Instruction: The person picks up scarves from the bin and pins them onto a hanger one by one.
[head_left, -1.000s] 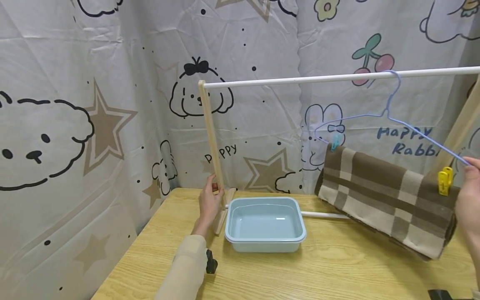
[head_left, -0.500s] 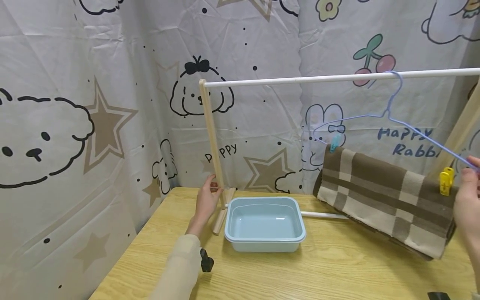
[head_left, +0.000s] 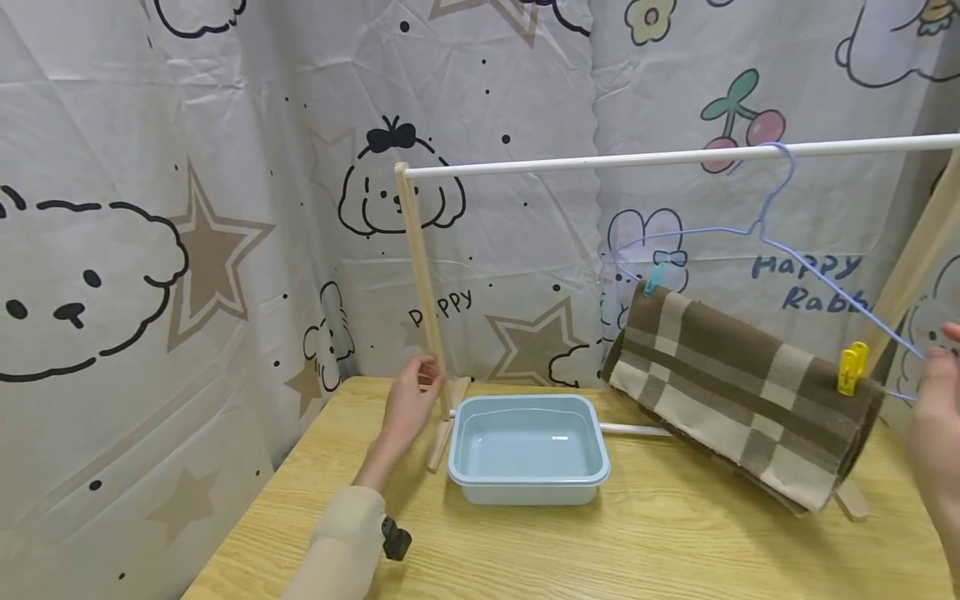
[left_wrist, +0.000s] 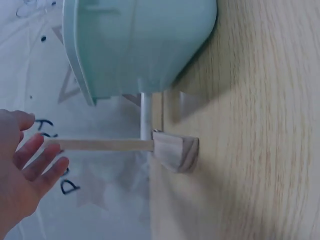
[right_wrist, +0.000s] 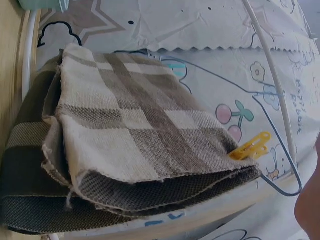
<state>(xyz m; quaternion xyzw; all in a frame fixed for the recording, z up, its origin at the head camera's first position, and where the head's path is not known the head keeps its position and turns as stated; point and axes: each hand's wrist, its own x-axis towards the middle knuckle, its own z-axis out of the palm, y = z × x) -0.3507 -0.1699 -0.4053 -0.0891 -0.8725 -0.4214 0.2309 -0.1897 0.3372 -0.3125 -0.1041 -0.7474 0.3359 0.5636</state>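
Observation:
In the head view a lilac wire hanger [head_left: 806,265] hooks over the white rail [head_left: 600,162] of a wooden-sided rack. A brown-and-cream plaid cloth [head_left: 738,392] drapes over its lower bar and slopes down to the right. A blue clothespin [head_left: 655,280] and a yellow clothespin [head_left: 849,369] pinch the cloth to the bar. My right hand [head_left: 933,425] is at the hanger's right end; the right wrist view shows that corner free beside the hand. My left hand [head_left: 408,400] has loosely bent, spread fingers close to the left wooden post [head_left: 422,275], holding nothing.
A light blue plastic basin [head_left: 528,492] stands on the wood-grain table [head_left: 600,550] between the rack's sides. A lower white rod [head_left: 637,430] runs behind it. The right post [head_left: 918,258] rises behind the hanger. A patterned curtain [head_left: 247,100] hangs behind everything.
The hanger and cloth have swung left, and the right hand has come off the hanger's end. The left hand has loosened from the post, its forearm drawing back slightly left.

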